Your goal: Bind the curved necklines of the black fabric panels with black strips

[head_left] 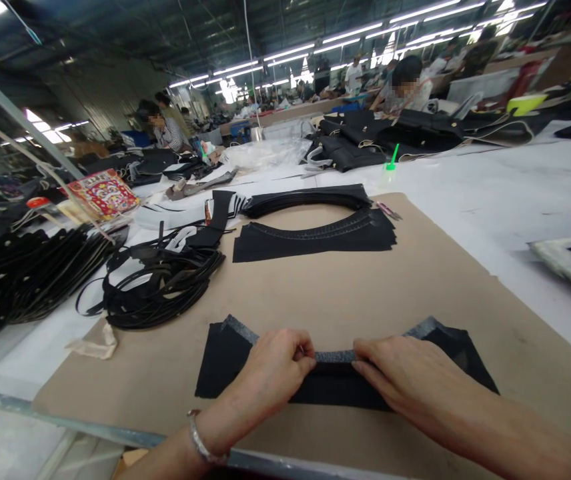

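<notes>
A black fabric panel (350, 395) with a curved upper edge lies flat on brown paper close to me. Along that curve runs a grey speckled strip (334, 357). My left hand (278, 365), a silver bracelet on its wrist, pinches the strip left of the middle. Facing it, my right hand (390, 363) has thumb and fingers closed on the strip a short way to the right. The fingers hide parts of the curved edge. Farther back, a fanned pile of black curved panels (310, 237) lies beside another black stack (305, 199).
Coiled black straps (165, 287) lie on the left, beside stacked black pieces (25, 280). Small snips (388, 211) rest right of the panels. A green-tipped bottle (391, 160) stands beyond the brown paper (445, 280). Black bags (365, 137) and several people are farther off.
</notes>
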Action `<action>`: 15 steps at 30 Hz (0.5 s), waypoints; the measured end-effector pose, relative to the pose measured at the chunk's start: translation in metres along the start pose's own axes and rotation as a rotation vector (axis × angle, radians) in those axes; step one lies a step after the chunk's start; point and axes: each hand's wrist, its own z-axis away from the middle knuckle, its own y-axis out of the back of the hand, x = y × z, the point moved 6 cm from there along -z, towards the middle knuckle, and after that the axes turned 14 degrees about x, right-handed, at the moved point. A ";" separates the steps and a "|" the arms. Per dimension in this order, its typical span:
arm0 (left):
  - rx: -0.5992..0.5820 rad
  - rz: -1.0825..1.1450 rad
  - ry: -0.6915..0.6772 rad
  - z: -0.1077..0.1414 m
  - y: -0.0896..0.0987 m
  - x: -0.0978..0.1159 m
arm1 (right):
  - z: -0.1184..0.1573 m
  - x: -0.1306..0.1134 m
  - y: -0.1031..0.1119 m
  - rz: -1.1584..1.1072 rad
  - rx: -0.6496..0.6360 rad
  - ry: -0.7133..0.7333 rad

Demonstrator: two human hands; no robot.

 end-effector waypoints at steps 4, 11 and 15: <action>-0.004 -0.013 0.006 -0.004 -0.005 -0.001 | -0.003 -0.001 -0.006 0.057 0.042 0.018; 0.030 -0.046 0.028 -0.007 -0.010 -0.007 | -0.008 -0.003 -0.014 0.091 0.045 0.026; 0.033 -0.051 0.031 -0.007 -0.013 -0.008 | -0.010 -0.003 -0.016 0.107 0.041 0.019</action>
